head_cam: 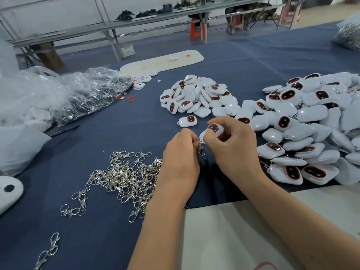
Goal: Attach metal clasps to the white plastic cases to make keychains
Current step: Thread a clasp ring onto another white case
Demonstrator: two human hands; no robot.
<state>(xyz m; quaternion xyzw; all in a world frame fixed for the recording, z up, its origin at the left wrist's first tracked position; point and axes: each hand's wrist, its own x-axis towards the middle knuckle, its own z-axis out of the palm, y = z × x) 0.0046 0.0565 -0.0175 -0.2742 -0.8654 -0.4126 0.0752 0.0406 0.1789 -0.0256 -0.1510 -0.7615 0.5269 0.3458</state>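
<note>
The right hand (231,145) pinches a white case (213,131) just above the counter (136,129), its loop end pointing near-left toward the clasp (201,151) that the left hand (181,154) grips

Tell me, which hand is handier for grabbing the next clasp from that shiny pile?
Probably the left hand: the clasp pile lies right beside it, while the right hand grips the white case.

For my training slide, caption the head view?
Right hand holds a white case; left hand fits a clasp.
</note>
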